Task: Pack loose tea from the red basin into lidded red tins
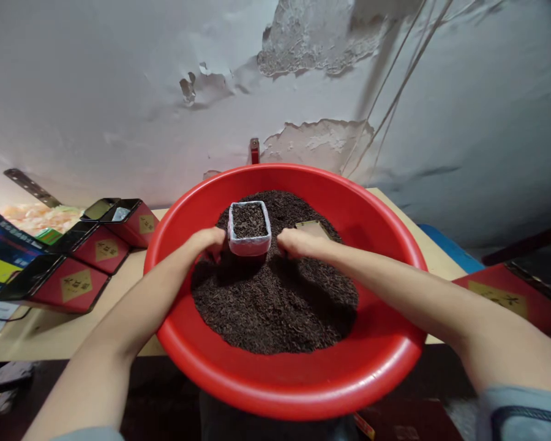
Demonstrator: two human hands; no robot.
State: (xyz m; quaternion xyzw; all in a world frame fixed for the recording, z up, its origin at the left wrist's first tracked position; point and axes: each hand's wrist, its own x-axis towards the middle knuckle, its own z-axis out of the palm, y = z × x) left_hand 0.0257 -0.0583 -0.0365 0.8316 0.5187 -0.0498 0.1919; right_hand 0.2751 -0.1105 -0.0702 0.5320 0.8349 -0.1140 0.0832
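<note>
A big red basin [386, 361] sits in front of me, heaped with dark loose tea leaves [275, 300]. In the middle of the heap stands a small white square container [250, 229], filled with the same leaves. My left hand [207, 240] grips the container's left side, fingers curled around it. My right hand [298, 243] rests just right of the container, fingers closed and pushed into the leaves; whatever it holds is hidden. A tan flat piece [313, 228] pokes out of the leaves just behind that hand.
Three open red tins [76, 285] with gold diamond labels lie on the wooden table [50, 334] at the left. Colourful boxes [0, 257] stand at the far left. Another red tin [509, 297] lies at the right. A peeling wall rises close behind.
</note>
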